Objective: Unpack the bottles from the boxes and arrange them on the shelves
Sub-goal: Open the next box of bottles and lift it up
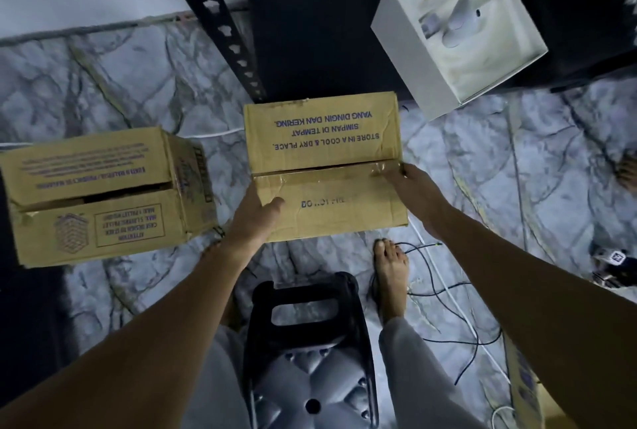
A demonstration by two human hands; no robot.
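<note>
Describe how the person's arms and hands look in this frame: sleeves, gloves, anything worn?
Both arms are bare along all that shows; no sleeve is in view. The left hand and right hand are ungloved, and no ring, watch or wristband is visible. No markings can be made out in this dim light.

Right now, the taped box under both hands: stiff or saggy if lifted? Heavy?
The taped box probably lifts fairly stiff: its tape seam is intact, though the near flap is creased. Likely heavy if still full; contents are hidden. Left hand and right hand rest on it, no closed grip.
</note>
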